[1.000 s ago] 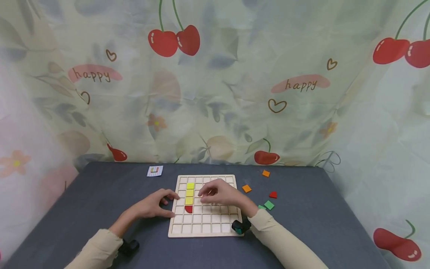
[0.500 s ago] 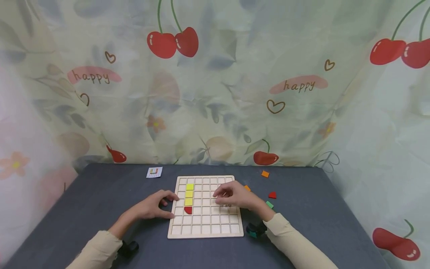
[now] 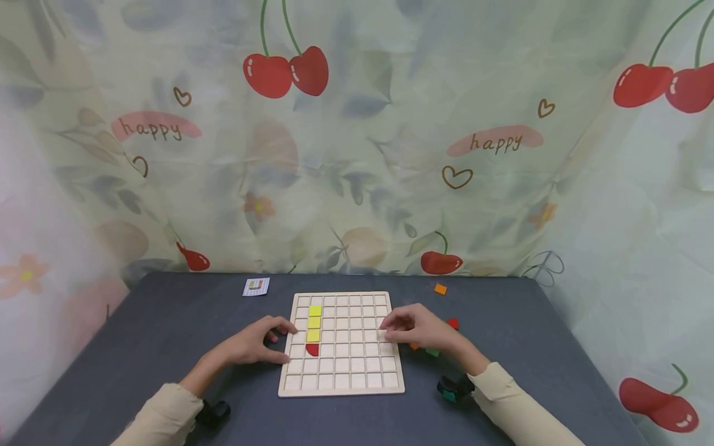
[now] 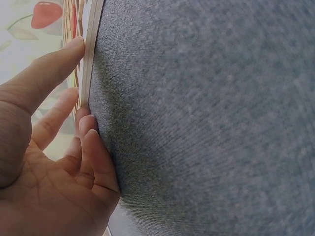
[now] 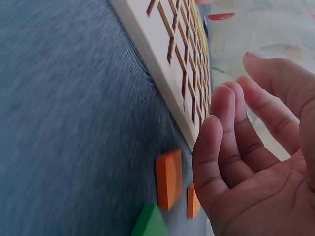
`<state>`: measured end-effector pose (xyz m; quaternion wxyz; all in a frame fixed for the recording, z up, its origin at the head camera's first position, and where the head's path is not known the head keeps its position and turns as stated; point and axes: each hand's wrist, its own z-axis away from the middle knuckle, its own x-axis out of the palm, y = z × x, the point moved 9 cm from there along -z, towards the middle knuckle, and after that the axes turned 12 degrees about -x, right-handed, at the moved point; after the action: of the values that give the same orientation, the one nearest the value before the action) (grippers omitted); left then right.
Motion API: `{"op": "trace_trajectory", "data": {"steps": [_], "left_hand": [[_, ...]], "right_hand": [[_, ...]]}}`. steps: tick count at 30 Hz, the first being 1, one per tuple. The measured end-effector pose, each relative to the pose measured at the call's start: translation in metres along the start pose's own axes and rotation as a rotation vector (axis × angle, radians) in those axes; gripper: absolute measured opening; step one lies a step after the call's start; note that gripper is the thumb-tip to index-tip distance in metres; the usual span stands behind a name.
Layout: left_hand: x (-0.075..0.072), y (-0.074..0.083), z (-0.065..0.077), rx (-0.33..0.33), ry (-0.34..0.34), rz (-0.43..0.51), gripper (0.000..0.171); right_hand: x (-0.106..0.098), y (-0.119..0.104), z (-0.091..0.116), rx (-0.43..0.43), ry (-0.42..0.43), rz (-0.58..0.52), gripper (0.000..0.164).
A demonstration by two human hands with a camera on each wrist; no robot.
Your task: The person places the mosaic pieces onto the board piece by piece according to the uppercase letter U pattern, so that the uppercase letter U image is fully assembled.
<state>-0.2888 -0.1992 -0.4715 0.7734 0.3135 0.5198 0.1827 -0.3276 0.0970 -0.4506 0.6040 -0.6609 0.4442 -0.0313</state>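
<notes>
The left hand is loosely spread, its thumb and fingertips touching the left edge of the wooden board, gripping nothing. A printed card lies beyond. On the board I see 3 yellow squares in 1 column, 1 red piece at their near end. The right hand hovers at the right edge, empty, thumb parted from curved fingers, near the orange tiles and a green tile.

Pale board seen nearly edge-on at upper left; its edge met by the thumb tip of the left hand, lower fingers bent. Most of the view is taken up by the grey, textured table surface; a backdrop printed with a red cherry is partly covered by the hand
</notes>
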Motion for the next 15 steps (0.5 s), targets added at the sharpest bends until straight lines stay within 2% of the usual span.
{"op": "trace_trajectory", "data": {"steps": [11,15], "left_hand": [[0.001,-0.001,-0.001,0.005,-0.005,0.018,0.05],[0.0,-0.001,0.0,0.005,-0.006,0.024,0.05]], "right_hand": [[-0.019,0.004,0.032,0.051,0.012,0.014,0.022],[-0.026,0.004,0.042,0.036,0.017,0.025,0.02]]}}
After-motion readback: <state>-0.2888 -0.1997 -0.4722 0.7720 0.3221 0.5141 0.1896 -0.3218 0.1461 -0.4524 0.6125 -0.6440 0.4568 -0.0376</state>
